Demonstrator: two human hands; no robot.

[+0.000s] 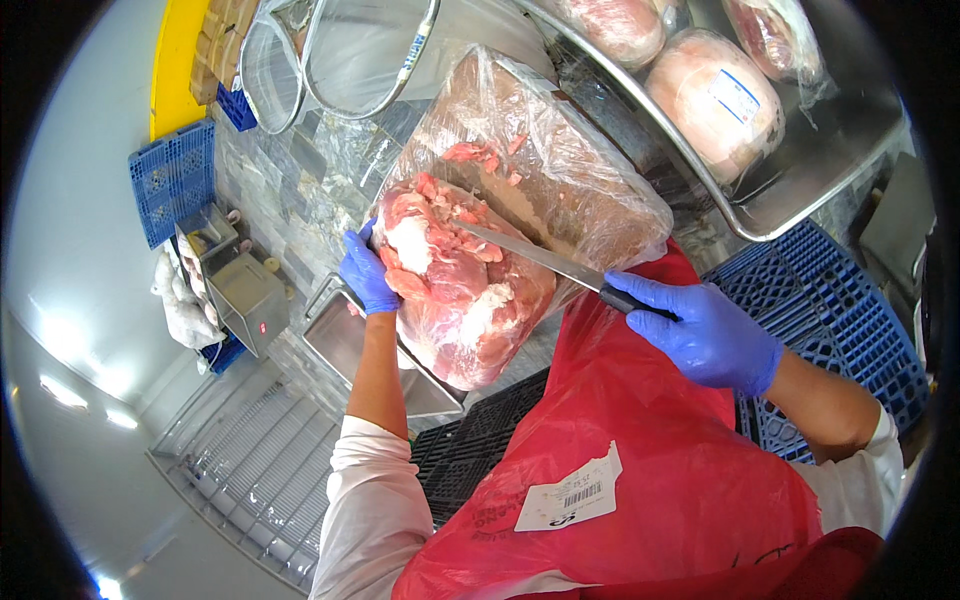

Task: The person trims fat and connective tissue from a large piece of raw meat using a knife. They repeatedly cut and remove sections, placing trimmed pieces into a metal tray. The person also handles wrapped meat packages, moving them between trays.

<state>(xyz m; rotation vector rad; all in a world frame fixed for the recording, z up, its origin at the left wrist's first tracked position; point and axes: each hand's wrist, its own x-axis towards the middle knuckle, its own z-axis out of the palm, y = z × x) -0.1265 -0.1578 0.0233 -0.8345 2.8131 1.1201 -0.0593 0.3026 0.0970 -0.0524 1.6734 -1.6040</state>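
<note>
A large raw piece of meat (455,290), pink with white fat and a ragged cut top, lies at the near-left end of a brown board or box (585,165) covered in clear plastic. My left hand (368,272), in a blue glove, grips the meat's left side, its fingertips partly hidden behind it. My right hand (705,330), also gloved in blue, is closed round the black handle of a knife (540,252). The long blade points left across the meat, its tip at the loose red flesh on top. Small meat scraps (475,153) are scattered on the plastic beyond.
A steel tub (740,215) at the upper right holds several plastic-wrapped meat pieces (715,105). Blue plastic pallets (825,330) stand right of my red apron (640,420). Below the meat are a steel tray (340,335) and a black crate (480,430). Metal hoops (365,112) with clear bags stand far left.
</note>
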